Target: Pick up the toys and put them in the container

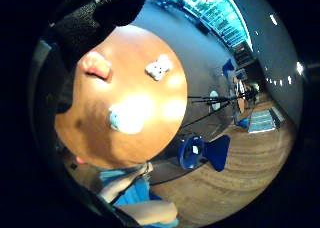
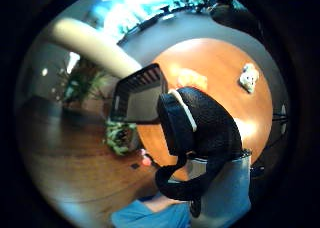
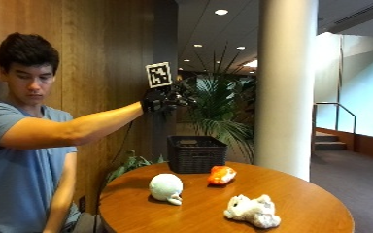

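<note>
outside view: black-gloved right hand (image 3: 159,103) is raised high above the dark woven plastic basket (image 3: 196,154), fingers loosely curled, holding nothing. on the round wooden worktop (image 3: 315,204) lie an orange plush toy (image 3: 221,175), a pale round plush toy (image 3: 166,188) and a white fluffy plush toy (image 3: 253,210).
</note>
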